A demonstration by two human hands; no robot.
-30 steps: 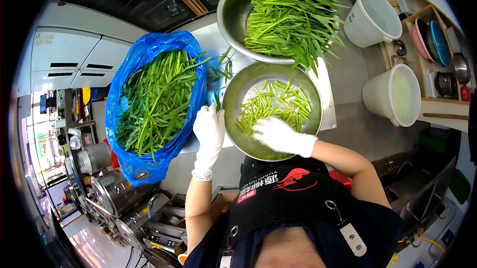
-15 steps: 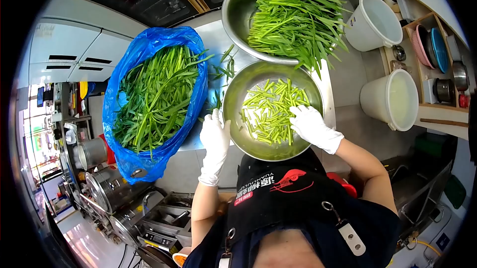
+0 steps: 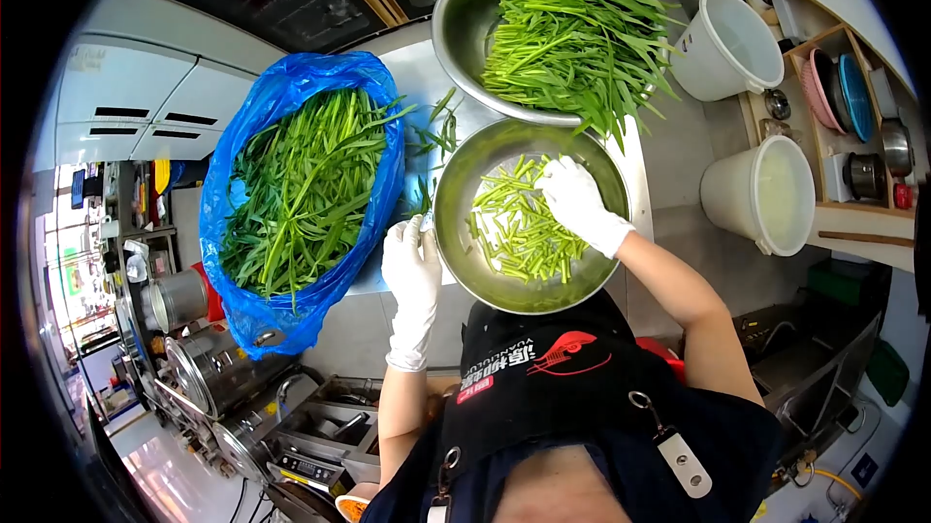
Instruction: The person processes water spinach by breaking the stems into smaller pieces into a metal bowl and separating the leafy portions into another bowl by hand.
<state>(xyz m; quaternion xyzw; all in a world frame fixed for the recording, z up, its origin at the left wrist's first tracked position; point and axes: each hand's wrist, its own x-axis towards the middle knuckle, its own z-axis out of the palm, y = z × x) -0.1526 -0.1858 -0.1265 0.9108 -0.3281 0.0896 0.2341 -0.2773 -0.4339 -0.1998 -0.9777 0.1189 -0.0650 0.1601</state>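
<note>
My right hand [image 3: 576, 199], in a white glove, reaches into a steel basin [image 3: 454, 250]. Its fingers are bent together at the upper part of a pile of short cut green stems [image 3: 524, 232]; whatever they grip is hidden beneath them. Just outside the basin's left rim is my left hand [image 3: 411, 263], also gloved. Its fingers are curled in, close to some loose green leaf bits [image 3: 424, 195], and I cannot make out what is between them. Left of it stands a blue plastic bag [image 3: 388, 174] full of long leafy water spinach [image 3: 301, 193].
Behind the basin, a larger steel bowl [image 3: 467, 48] holds long leafy greens [image 3: 572, 38] overhanging its right rim. Two white buckets, one upper [image 3: 713, 63] and one lower [image 3: 732, 184], stand to the right. A steel table [image 3: 412, 67] bears the basin and bowl.
My right hand has moved up and left across the cut stems, from the pile's right side to its upper part. My left hand has shifted slightly left and down, its fingers more curled.
</note>
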